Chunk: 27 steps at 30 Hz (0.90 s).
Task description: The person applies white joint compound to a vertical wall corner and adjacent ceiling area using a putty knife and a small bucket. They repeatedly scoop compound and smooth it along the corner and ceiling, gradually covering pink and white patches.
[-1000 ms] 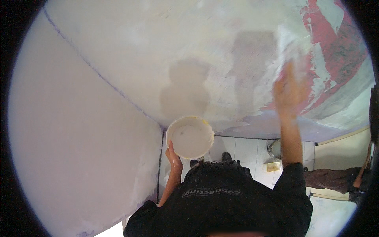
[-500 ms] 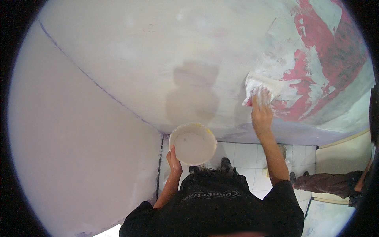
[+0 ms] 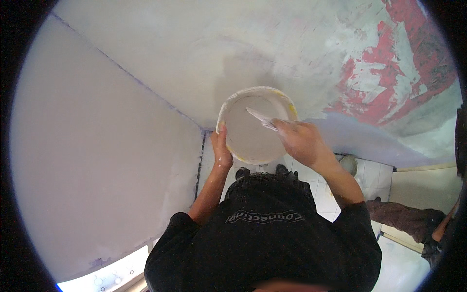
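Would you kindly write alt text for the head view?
A person's left hand holds a round bucket of pale plaster while the right hand dips a putty knife into it, facing a patchy grey wall with red areas.

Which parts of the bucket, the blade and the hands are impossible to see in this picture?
- Head view: handle of the blade, covered by the right hand.
- Bucket outside and bottom: only its inside faces the camera.
- Left hand fingers: behind the bucket rim.
- Floor tiles: partly hidden by the person's body.
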Available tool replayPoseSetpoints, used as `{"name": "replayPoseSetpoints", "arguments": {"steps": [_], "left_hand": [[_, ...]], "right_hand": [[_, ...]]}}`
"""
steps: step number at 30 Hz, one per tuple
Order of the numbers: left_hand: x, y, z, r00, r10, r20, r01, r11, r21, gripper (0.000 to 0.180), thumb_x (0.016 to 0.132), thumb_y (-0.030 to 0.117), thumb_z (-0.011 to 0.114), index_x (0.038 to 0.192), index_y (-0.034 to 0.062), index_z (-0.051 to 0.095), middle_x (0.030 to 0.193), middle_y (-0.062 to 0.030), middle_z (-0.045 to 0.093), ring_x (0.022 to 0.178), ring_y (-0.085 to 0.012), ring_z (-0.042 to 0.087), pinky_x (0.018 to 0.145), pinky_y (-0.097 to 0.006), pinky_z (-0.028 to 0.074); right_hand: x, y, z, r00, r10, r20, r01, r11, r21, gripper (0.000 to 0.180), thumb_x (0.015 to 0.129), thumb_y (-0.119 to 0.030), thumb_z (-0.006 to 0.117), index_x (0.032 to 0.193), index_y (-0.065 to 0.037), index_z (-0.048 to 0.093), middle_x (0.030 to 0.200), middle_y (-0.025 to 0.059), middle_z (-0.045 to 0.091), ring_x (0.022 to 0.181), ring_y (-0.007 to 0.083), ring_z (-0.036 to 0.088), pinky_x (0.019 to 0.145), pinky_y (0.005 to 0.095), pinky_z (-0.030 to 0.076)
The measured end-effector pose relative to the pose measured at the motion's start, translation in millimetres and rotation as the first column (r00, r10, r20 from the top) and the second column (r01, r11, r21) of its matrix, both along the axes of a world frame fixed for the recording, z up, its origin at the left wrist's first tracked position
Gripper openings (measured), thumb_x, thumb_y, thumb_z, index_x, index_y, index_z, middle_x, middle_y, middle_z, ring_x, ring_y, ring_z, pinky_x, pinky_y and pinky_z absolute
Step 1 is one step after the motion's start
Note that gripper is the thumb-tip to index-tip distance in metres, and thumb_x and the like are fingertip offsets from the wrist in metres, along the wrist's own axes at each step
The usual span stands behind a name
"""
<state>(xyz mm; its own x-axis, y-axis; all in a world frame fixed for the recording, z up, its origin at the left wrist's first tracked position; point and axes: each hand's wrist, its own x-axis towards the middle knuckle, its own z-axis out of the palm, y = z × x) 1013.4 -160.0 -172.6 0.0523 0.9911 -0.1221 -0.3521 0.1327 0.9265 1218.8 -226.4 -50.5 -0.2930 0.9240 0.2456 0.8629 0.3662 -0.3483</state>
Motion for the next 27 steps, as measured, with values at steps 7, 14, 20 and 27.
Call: {"name": "replayPoseSetpoints", "arguments": {"steps": [7, 14, 20, 27], "left_hand": [[-8, -30, 22, 0.981, -0.102, -0.162, 0.124, 0.984, 0.130, 0.060, 0.086, 0.045, 0.050, 0.112, -0.0094, 0.051, 0.105, -0.0139, 0.058, 0.098, -0.0200, 0.051, 0.086, -0.032, 0.039], [-9, -42, 18, 0.995, -0.053, -0.085, 0.058, 0.996, 0.064, 0.058, 0.087, 0.044, 0.049, 0.111, -0.0090, 0.053, 0.104, -0.0133, 0.058, 0.098, -0.0196, 0.051, 0.087, -0.032, 0.039], [0, -42, 22, 0.985, -0.122, -0.124, 0.133, 0.988, 0.084, 0.059, 0.087, 0.043, 0.048, 0.113, -0.0093, 0.052, 0.107, -0.0147, 0.057, 0.100, -0.0201, 0.051, 0.089, -0.032, 0.038], [18, -38, 19, 0.985, -0.051, -0.166, 0.071, 0.991, 0.116, 0.059, 0.087, 0.044, 0.049, 0.114, -0.0093, 0.051, 0.106, -0.0162, 0.058, 0.099, -0.0199, 0.051, 0.089, -0.032, 0.038]], "right_hand": [[-45, -13, -17, 0.957, 0.163, 0.238, -0.210, 0.959, 0.189, 0.032, 0.080, -0.013, 0.051, 0.110, -0.003, 0.053, 0.109, 0.0159, 0.060, 0.098, 0.0285, 0.061, 0.075, 0.0388, 0.052], [-18, -44, -6, 0.843, 0.493, 0.216, -0.414, 0.850, -0.326, 0.035, 0.079, -0.015, 0.052, 0.114, -0.015, 0.056, 0.114, 0.0093, 0.059, 0.106, 0.0241, 0.057, 0.087, 0.0351, 0.048], [16, -11, -10, 0.832, 0.437, 0.342, -0.528, 0.813, 0.244, 0.026, 0.083, -0.026, 0.051, 0.105, -0.015, 0.060, 0.116, 0.0020, 0.059, 0.109, 0.0225, 0.055, 0.089, 0.0340, 0.047], [26, -25, -25, 0.910, 0.260, 0.321, -0.246, 0.965, -0.084, 0.026, 0.083, -0.015, 0.049, 0.108, -0.009, 0.056, 0.103, 0.0147, 0.061, 0.099, 0.0281, 0.060, 0.084, 0.0399, 0.048]]}}
